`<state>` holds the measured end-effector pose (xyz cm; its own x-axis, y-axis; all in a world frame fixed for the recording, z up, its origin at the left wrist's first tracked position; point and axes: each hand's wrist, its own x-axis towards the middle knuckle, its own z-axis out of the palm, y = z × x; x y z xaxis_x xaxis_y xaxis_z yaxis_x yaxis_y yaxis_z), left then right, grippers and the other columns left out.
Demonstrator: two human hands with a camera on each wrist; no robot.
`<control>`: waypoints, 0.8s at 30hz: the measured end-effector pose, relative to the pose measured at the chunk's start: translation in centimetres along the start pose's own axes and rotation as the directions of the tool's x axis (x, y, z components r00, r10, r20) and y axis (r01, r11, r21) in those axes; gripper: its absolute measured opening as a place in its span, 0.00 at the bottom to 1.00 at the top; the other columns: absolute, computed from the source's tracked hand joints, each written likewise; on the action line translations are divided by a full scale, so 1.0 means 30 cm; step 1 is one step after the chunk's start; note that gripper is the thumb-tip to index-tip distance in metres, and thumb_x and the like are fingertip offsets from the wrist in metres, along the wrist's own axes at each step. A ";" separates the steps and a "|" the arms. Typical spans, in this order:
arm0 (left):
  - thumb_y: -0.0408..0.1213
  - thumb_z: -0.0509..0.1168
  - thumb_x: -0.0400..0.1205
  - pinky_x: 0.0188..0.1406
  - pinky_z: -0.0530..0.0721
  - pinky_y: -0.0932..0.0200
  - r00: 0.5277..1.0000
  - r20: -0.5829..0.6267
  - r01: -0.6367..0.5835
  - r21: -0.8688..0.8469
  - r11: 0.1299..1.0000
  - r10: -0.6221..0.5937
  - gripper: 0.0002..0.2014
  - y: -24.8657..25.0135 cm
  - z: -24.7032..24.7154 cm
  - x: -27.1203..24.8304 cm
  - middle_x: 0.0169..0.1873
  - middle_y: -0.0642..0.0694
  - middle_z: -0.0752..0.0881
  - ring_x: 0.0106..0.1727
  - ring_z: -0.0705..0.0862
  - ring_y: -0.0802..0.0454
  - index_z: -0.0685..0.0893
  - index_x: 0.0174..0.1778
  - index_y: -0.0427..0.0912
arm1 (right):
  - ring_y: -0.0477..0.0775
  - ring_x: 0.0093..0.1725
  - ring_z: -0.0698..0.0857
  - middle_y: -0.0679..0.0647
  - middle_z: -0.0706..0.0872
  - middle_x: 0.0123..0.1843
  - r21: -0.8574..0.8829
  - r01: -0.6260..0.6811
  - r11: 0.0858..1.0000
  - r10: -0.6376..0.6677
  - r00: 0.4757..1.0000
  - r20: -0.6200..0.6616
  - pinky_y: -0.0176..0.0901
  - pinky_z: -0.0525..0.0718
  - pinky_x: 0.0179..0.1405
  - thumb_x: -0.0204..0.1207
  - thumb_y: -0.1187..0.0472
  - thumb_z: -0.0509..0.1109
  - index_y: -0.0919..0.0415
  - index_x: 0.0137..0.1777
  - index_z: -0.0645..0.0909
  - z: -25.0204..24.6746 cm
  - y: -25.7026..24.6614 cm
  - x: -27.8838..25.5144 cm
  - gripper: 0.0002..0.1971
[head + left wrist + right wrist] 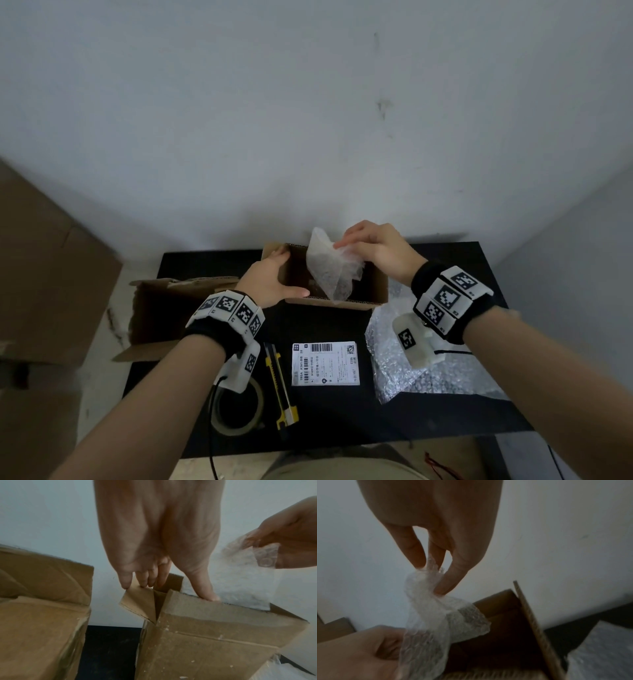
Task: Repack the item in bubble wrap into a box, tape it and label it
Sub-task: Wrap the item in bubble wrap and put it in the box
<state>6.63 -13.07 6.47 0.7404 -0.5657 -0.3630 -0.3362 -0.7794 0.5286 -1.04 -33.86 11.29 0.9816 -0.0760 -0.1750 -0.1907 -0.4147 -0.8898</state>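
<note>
A small open cardboard box (373, 301) stands at the back of the black table (329, 421). My left hand (284, 274) holds its left end, with the thumb (204, 588) hooked inside the near wall and the fingers (145, 577) on the side flap (139, 601). My right hand (342, 243) pinches the top of a crumpled piece of bubble wrap (329, 270), which hangs down into the box's opening. In the right wrist view the fingertips (443, 586) pinch the bubble wrap (433, 615) above the box's dark inside (501, 642). Whether anything is wrapped in it is unclear.
A larger open cardboard box (161, 311) sits left of the small one. On the near table lie a shipping label (325, 363), a yellow utility knife (279, 383) and a tape roll (236, 414). A big bubble wrap sheet (431, 373) covers the right side. A wall rises behind.
</note>
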 end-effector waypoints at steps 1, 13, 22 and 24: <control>0.50 0.73 0.73 0.77 0.60 0.52 1.000 -0.001 -0.007 -0.004 1.000 0.007 0.46 -0.002 -0.001 0.000 0.81 0.46 0.59 0.80 0.61 0.48 0.56 0.81 0.42 | 0.51 0.59 0.79 0.54 0.80 0.57 0.019 -0.024 1.000 0.024 1.000 -0.005 0.40 0.78 0.60 0.79 0.67 0.63 0.59 0.51 0.88 0.023 0.003 0.005 0.12; 0.51 0.78 0.66 0.62 0.79 0.50 0.992 -0.124 -0.036 -0.171 0.985 0.015 0.41 -0.061 0.046 0.003 0.63 0.46 0.80 0.64 0.79 0.46 0.66 0.72 0.48 | 0.52 0.60 0.77 0.57 0.76 0.66 -0.361 -0.040 0.932 0.024 0.999 -0.049 0.34 0.74 0.62 0.80 0.69 0.62 0.61 0.62 0.83 0.278 0.101 -0.002 0.15; 0.52 0.78 0.65 0.65 0.77 0.46 0.993 -0.116 -0.051 -0.234 0.971 0.024 0.39 -0.091 0.067 0.014 0.63 0.48 0.79 0.67 0.76 0.46 0.68 0.68 0.48 | 0.59 0.73 0.72 0.60 0.72 0.75 -0.613 -0.192 0.767 0.430 0.862 0.268 0.52 0.70 0.73 0.82 0.64 0.59 0.56 0.78 0.66 0.325 0.026 0.128 0.24; 0.53 0.78 0.65 0.64 0.78 0.48 0.994 -0.110 -0.032 -0.201 0.979 0.010 0.38 -0.091 0.071 0.018 0.65 0.46 0.79 0.69 0.75 0.45 0.69 0.68 0.48 | 0.59 0.74 0.71 0.59 0.70 0.77 -0.647 -0.202 0.735 0.487 0.822 0.297 0.52 0.70 0.74 0.82 0.63 0.60 0.56 0.79 0.65 0.334 0.023 0.151 0.25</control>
<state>6.71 -11.81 3.20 0.7966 -0.5403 -0.2711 -0.2361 -0.6910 0.6832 3.22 -25.39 5.67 0.7121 0.0047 -0.7021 -0.3354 -0.8763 -0.3460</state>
